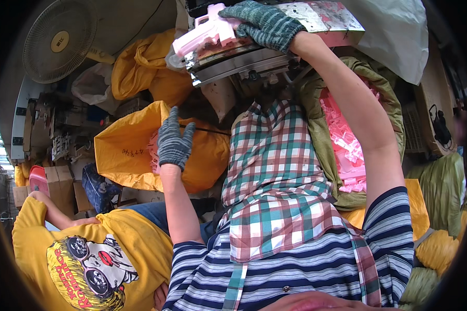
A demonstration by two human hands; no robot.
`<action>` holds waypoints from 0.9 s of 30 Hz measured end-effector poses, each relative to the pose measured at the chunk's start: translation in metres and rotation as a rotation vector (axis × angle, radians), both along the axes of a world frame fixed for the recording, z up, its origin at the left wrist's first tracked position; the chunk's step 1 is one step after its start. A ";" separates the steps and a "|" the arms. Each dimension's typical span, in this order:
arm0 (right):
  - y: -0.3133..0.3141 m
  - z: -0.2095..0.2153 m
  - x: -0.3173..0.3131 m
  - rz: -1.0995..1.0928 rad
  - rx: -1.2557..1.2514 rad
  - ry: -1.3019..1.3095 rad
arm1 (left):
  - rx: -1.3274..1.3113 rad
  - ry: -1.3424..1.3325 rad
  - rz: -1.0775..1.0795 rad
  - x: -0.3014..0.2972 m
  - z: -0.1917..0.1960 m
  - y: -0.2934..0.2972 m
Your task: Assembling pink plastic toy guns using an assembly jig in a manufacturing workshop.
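At the top of the head view, my right hand (267, 25), in a grey-green knitted glove, grips a pink plastic toy gun (206, 34) by one end. The toy gun lies over the left part of a metal work surface (244, 61), its barrel toward the left. Over the mouth of a yellow sack (117, 155) hovers my left hand (174, 144), gloved alike, fingers apart and nothing seen in them. Pink plastic pieces (153, 150) show inside that sack, partly behind the left hand. Below my right arm, an olive sack (316, 135) holds many pink parts (345, 150).
A person in a yellow shirt (135, 228) sits close on my left. A fan (59, 41) stands at the upper left, beside another yellow sack (148, 67). Cardboard boxes (61, 186) lie at the left. More sacks (441, 181) crowd the right side.
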State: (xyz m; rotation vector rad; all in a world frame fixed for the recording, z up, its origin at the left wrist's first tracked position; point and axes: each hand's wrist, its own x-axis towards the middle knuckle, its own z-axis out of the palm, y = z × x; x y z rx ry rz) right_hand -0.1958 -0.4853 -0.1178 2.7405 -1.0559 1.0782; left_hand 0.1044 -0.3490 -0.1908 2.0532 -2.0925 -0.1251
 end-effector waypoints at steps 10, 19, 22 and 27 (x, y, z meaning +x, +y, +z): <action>0.039 -0.010 -0.023 -0.111 -0.226 -0.029 | 0.068 0.130 -0.132 -0.019 -0.024 0.010; 0.086 0.001 -0.086 -0.141 0.958 0.028 | 0.128 0.331 -0.408 -0.041 -0.031 0.009; 0.083 -0.092 -0.156 -0.459 0.954 0.653 | 0.260 0.268 -0.556 -0.050 -0.035 0.016; 0.146 -0.212 -0.211 -0.796 0.775 0.423 | 0.570 0.269 -0.565 -0.076 -0.038 0.026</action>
